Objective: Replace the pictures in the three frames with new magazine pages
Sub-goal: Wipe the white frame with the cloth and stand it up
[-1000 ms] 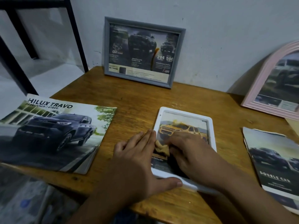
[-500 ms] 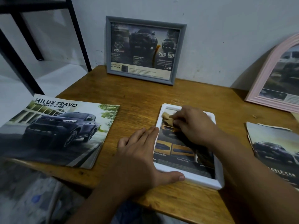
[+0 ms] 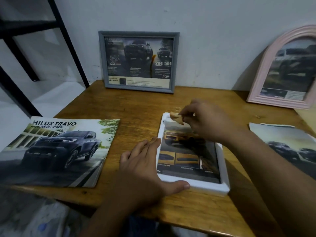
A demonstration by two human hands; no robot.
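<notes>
A white frame point(image 3: 224, 170) lies flat on the wooden table point(image 3: 133, 103), holding a page with a yellow truck. My left hand point(image 3: 145, 166) rests flat beside its left edge, thumb pressing the near rim. My right hand point(image 3: 203, 120) pinches a small tan cloth point(image 3: 176, 118) just above the frame's far end. A grey frame point(image 3: 138, 34) with a dark truck page leans on the wall behind. A pink arched frame point(image 3: 259, 72) with a truck page leans at the right. A truck magazine point(image 3: 56, 149) lies at the left.
A loose torn truck page point(image 3: 289, 144) lies at the table's right edge. A black metal rack point(image 3: 56, 29) stands at the back left. Pale cloth point(image 3: 34, 218) shows below the table's near left edge.
My right hand wiped the cloth up the white frame from its near part to its far end, then lifted it off the glass. My left hand stayed on the frame's edge.
</notes>
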